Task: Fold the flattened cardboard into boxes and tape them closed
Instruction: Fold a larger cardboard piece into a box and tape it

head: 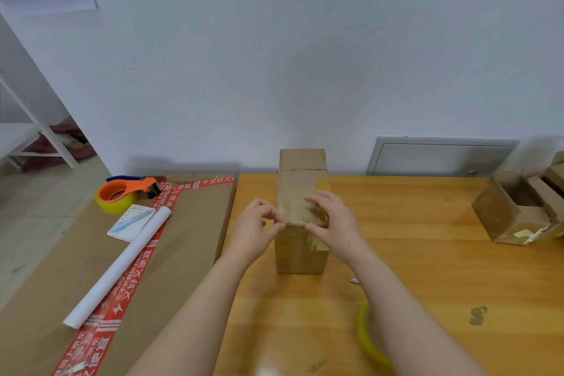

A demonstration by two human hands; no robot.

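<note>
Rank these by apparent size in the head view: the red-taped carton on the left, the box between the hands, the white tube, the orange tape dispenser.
1. red-taped carton, far the largest
2. box
3. white tube and tape dispenser: unranked; the tube is longer, the dispenser bulkier, and it lies farther away.

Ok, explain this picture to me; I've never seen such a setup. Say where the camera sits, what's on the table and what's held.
No machine here: a person works bare-handed, and one camera on their head looks down. An upright cardboard box stands on the wooden table; the left hand and right hand pinch its taped near top edge. To the left, on a large flat carton, lie an orange tape dispenser, a white tube and a notepad. Far right sit open boxes.
</note>
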